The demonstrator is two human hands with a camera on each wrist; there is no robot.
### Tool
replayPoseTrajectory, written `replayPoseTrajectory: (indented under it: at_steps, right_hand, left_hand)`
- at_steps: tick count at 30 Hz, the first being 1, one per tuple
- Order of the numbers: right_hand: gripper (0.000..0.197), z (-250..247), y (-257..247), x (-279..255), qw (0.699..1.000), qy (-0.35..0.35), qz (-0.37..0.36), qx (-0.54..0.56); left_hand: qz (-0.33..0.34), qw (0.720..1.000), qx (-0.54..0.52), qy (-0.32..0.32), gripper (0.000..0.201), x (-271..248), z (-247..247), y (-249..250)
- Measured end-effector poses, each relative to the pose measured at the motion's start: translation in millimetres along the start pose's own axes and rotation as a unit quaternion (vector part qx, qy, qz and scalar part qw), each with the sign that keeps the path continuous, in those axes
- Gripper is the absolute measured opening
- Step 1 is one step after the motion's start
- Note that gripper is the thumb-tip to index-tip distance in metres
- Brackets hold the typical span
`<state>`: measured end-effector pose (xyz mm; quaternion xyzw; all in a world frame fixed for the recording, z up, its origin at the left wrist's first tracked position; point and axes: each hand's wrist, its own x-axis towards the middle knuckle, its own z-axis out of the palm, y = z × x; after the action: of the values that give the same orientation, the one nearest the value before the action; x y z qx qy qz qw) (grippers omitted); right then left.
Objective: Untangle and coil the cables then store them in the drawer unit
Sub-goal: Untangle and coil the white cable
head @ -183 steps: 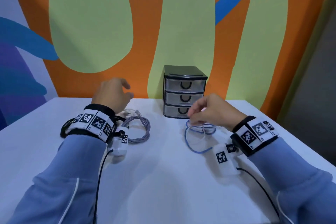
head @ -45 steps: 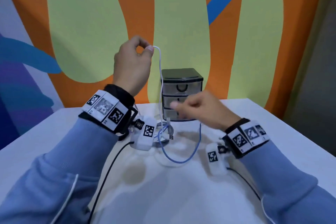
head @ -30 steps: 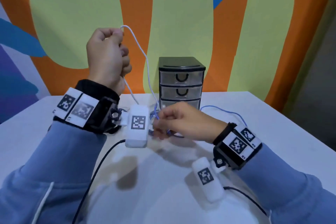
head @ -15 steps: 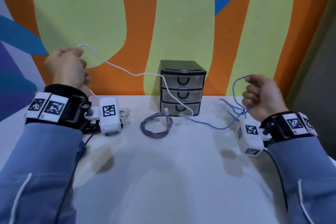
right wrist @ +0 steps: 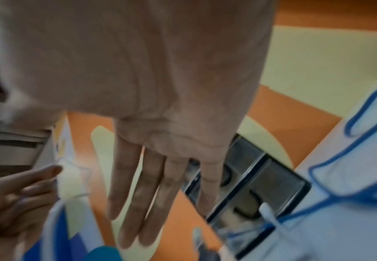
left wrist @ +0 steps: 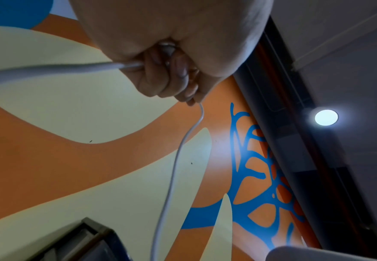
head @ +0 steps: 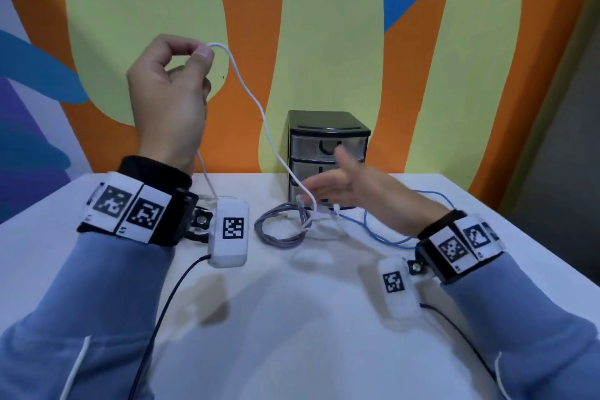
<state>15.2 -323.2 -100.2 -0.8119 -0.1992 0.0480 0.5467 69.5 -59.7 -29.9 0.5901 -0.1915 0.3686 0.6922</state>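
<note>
We see bare white table (head: 292, 318) ahead; drawer unit (head: 328, 140) at far edge against wall. Grey cable (head: 279, 230) coiled just left of unit; blue cable (head: 383, 230) loose on table at right. Our left hand (head: 168, 101) raised, fingers curled, pinching white cable (head: 259, 107), which drapes down toward grey coil. Our right hand (head: 354, 195) low before unit, fingers straight, together, holding nothing. Left wrist view shows cable (left wrist: 172, 176) leaving fist. Right wrist view, blurred, shows flat palm (right wrist: 160, 106), probably clear of drawers.
</note>
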Motion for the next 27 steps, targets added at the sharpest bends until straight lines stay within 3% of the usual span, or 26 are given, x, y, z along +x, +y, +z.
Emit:
replayPoseTrajectory:
  at_steps: [2,4,7,10,12,15,20,22,24,27]
  right_hand:
    - [0.036,12.8,1.8,1.3,0.998,-0.047,-0.038,-0.001]
    - [0.019,15.8,2.5,1.5,0.997,-0.052,-0.064,0.013]
    - [0.025,9.4,-3.1,1.6,0.994,0.0,-0.075,0.084]
    - [0.032,-3.7,-18.2,3.9,0.973,0.052,-0.088,0.208]
    - [0.031,-11.0,-32.3,8.0,0.954,0.083,-0.096,0.27]
    - [0.033,-11.6,-54.7,24.8,0.951,0.082,-0.097,0.283]
    - [0.037,8.0,-91.7,53.2,0.954,-0.053,-0.072,0.285]
    - [0.037,10.7,-103.0,66.2,0.96,-0.057,-0.078,0.263]
    - [0.036,9.5,-110.3,78.1,0.963,-0.042,-0.082,0.255]
    - [0.037,5.3,-106.0,86.2,0.943,-0.024,-0.066,0.324]
  left_hand:
    - [0.001,1.0,0.02,0.011,0.01,0.2,1.8,-4.3]
    - [0.004,0.997,0.044,0.056,0.011,3.8,-1.8,-8.7]
    - [-0.021,0.988,0.082,0.125,0.011,13.8,-15.0,-15.4]
    - [-0.068,0.98,0.125,0.14,0.006,20.8,-27.0,-25.4]
    - [-0.086,0.97,0.203,0.1,0.012,19.0,-28.1,-33.5]
    - [-0.036,0.959,0.281,0.014,0.028,9.1,-17.0,-37.0]
    - [0.033,0.969,0.218,-0.112,0.057,-16.4,8.8,-15.4]
    - [0.03,0.962,0.243,-0.122,0.048,-21.1,12.0,-14.0]
    - [-0.002,0.966,0.233,-0.11,0.027,-20.0,11.8,-17.0]
    - [-0.015,0.968,0.226,-0.112,0.029,-17.4,8.3,-28.2]
